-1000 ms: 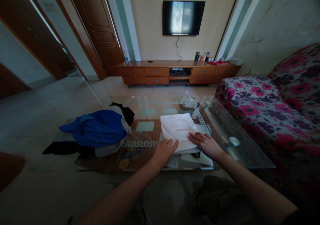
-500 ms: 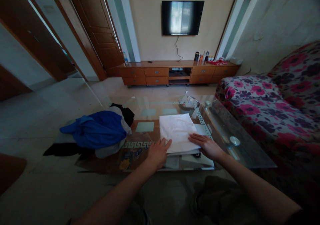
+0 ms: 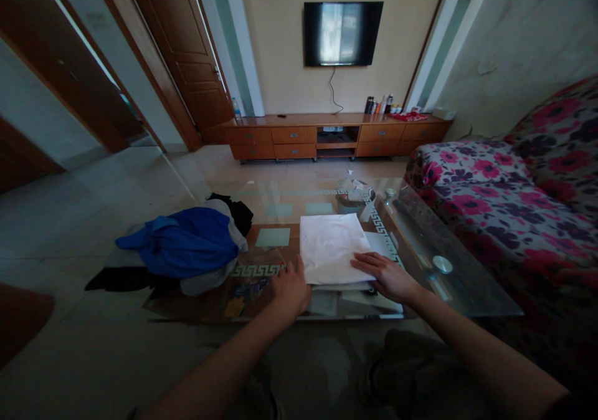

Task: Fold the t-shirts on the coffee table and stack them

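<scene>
A folded white cloth (image 3: pixel 332 245) lies on the glass coffee table (image 3: pixel 448 283) in front of me. My right hand (image 3: pixel 387 275) lies flat on the cloth's near right corner, fingers stretched out. My left hand (image 3: pixel 290 286) rests on the glass just beside the cloth's near left edge, fingers extended toward it. Neither hand holds anything. Under the cloth's near edge more white sheets or fabric show.
A heap of blue, grey and black clothes (image 3: pixel 187 245) sits on the table's left end. A small basket (image 3: pixel 351 199) stands at the far side. A flowered sofa (image 3: pixel 509 195) runs along the right. A wooden TV cabinet (image 3: pixel 327 134) stands at the far wall.
My left hand has slid off the cloth's near edge to the left and now rests beside it on the glass. My right hand has stayed on the cloth.
</scene>
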The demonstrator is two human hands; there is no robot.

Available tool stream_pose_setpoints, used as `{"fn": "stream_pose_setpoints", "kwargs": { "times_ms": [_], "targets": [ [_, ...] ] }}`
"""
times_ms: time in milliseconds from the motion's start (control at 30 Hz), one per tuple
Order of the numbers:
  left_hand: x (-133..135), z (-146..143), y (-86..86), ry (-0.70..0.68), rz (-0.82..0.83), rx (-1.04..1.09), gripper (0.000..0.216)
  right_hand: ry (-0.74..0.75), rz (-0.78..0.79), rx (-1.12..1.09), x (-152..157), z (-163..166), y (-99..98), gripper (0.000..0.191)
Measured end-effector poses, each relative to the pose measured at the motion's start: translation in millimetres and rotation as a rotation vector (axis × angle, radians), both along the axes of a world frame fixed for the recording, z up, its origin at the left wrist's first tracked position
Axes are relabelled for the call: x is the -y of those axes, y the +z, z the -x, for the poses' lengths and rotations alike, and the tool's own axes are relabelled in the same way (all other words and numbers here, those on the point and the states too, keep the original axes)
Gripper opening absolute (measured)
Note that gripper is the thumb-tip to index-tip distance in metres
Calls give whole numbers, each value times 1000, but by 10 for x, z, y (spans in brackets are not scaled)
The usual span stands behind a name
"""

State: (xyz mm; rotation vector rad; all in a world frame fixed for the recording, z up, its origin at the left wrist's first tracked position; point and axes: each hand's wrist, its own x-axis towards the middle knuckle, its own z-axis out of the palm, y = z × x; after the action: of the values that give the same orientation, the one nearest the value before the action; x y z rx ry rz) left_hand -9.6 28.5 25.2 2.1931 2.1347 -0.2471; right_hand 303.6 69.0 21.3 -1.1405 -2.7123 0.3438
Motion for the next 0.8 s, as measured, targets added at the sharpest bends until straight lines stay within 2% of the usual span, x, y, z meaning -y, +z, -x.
{"fn": "stream_pose_setpoints", "kwargs": {
  "times_ms": [133, 200, 267, 333, 433, 533, 667, 800],
  "targets": [
    [1, 126, 26, -79, 36, -17, 81, 37, 20, -34, 49, 0, 80, 73],
    [-35, 204, 57, -120, 76, 10, 82, 30, 40, -81, 54, 15, 109, 62],
    [-100, 246, 85, -169, 169, 61, 89, -40, 36, -166, 28, 79, 118, 45],
    [-172, 208, 93, -237, 189, 127, 88, -173, -24, -258, -26, 203, 111, 37],
    [-245, 1, 40, -330, -68, 221, 66, -321, -153, -251, -126, 447, 64, 43],
    [-257, -226, -82, -423, -240, 276, 57, -349, -185, -60, -192, 618, -56, 50],
    [-261, -281, -252, -446, -197, 294, 65, -412, -63, 114, -201, 654, -275, 58],
    [-278, -194, -327, -462, -151, 310, 69, -467, -23, 72, -216, 625, -360, 58]
  ]
}}
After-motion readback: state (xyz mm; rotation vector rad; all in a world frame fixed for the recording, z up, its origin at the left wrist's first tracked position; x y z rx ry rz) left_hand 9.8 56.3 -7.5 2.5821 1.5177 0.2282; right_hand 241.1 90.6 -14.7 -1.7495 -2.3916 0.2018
